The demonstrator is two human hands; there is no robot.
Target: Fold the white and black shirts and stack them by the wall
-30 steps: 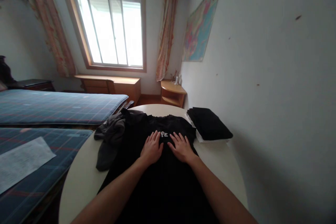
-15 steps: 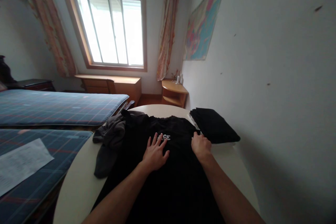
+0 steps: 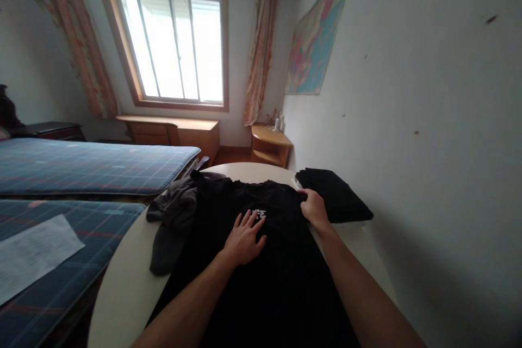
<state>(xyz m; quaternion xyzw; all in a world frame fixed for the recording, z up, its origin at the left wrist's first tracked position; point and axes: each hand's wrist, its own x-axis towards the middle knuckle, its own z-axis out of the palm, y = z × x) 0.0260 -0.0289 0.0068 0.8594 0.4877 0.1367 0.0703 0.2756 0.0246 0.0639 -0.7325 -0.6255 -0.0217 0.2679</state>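
A black T-shirt [image 3: 261, 283] with a small white print on its chest lies spread over a round cream table [image 3: 118, 277], its neckline toward the far edge. My left hand [image 3: 245, 239] rests flat on the chest, fingers spread and partly over the print. At the shirt's right shoulder, my right hand [image 3: 315, 209] is closed in a pinch on the fabric near the sleeve. A crumpled dark grey garment [image 3: 171, 228] lies against the shirt's left side. Just beyond my right hand is a folded black cloth stack [image 3: 334, 196] with a white layer beneath it.
On the left stand beds with blue plaid mattresses [image 3: 93, 168], one holding a white paper sheet [image 3: 38, 255]. A white wall [image 3: 440, 185] runs close along the table's right side. Behind the table are a wooden desk [image 3: 196, 128] and a corner shelf [image 3: 271, 136].
My right hand has moved slightly farther away and the shirt's right shoulder has shifted with it. My left hand has slid a little to the right, still flat on the shirt.
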